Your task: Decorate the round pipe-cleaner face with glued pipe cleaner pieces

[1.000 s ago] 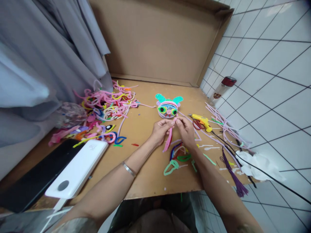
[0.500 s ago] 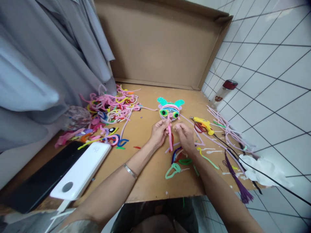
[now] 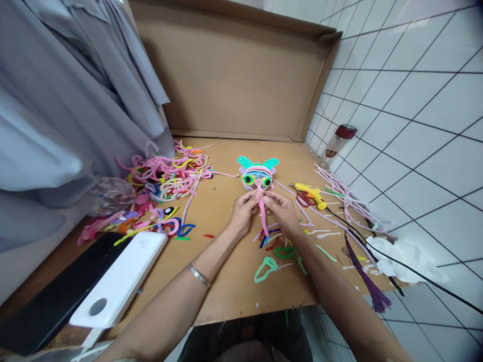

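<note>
My left hand (image 3: 243,211) pinches the upper part of a pink pipe cleaner (image 3: 263,217), whose loose end hangs toward me. My right hand (image 3: 282,207) meets it from the other side, thumb and fingers closed on the same strip. Just beyond my fingertips lies a pipe-cleaner animal face (image 3: 258,171) with green ears, striped forehead and black eyes ringed in green and yellow. Its lower part is hidden by my fingers. Below my hands lie a pale green pipe-cleaner loop (image 3: 266,270) and several coloured bits.
A heap of mostly pink pipe cleaners (image 3: 166,173) covers the left side, near a white power bank (image 3: 121,281) and a black slab (image 3: 56,296). On the right are a yellow glue gun (image 3: 311,193), its black cord, a purple tassel (image 3: 364,279) and a red-capped jar (image 3: 337,142).
My right hand has moved in from slightly apart to close on the pink strip beside my left hand. The whole view has shifted a little.
</note>
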Demonstrator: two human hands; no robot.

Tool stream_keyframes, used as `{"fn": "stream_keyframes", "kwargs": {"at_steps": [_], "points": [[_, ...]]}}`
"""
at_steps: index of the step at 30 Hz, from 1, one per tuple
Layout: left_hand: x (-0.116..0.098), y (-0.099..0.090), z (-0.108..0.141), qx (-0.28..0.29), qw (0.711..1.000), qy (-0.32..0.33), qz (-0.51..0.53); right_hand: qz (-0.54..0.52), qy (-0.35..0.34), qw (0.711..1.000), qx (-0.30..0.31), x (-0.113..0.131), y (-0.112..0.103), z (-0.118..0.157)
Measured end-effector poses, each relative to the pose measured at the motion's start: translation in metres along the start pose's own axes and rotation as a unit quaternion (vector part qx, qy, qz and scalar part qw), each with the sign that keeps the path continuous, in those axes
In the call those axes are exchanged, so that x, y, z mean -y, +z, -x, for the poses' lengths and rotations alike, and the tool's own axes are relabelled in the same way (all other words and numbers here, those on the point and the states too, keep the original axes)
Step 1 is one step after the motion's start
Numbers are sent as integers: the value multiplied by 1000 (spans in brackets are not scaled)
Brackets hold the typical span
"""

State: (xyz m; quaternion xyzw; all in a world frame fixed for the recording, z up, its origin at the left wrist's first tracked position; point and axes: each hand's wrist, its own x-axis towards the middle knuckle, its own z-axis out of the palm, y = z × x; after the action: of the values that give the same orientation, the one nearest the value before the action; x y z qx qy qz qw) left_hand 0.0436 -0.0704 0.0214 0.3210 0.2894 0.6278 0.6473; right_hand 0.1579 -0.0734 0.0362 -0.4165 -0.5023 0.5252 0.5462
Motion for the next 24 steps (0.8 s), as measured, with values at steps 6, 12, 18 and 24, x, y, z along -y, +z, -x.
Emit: {"fn": "stream_keyframes", "kwargs": {"at_steps": [6,12,18,24], "points": [[-3,-2,-3,14,999,-29,23,42,-2,998,43,5,4,6],[-15,-3,-6,30,996,-43,66,98,14,995,11,10,5,8],[-15,-7,-9,15,997,-41,58,79,33,994,63,17,6,12],[-15,-5,-10,-11,996,-49,70,54,49,992,103,13,3,12]]}}
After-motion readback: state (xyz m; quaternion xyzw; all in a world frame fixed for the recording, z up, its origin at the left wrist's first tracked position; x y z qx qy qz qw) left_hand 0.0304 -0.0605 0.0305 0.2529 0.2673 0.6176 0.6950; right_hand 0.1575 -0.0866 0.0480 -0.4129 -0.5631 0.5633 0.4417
